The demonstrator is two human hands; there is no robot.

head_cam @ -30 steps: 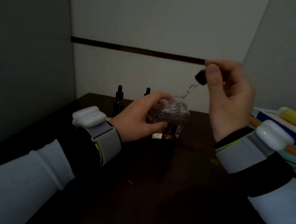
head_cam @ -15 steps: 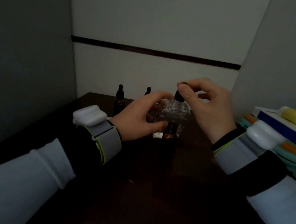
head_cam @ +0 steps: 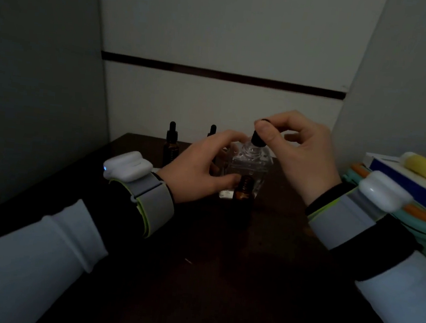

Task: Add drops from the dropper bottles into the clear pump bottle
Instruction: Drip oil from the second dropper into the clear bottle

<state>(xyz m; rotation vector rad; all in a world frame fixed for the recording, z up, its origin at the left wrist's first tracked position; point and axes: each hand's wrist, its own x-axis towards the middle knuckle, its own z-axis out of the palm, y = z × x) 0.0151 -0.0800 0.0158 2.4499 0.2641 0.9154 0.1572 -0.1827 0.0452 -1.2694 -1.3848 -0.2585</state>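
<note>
So that drops land inside, the dropper [head_cam: 257, 140] is pinched in the right grip [head_cam: 303, 154] at the mouth of the bottle [head_cam: 250, 166] clasped in the left grip [head_cam: 198, 171].

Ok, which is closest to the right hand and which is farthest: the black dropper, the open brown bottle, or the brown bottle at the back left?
1. Black dropper: pinched in the right hand itself.
2. Open brown bottle: middle, in front of the clear bottle.
3. Back-left brown bottle: far back, beyond the left hand.
</note>
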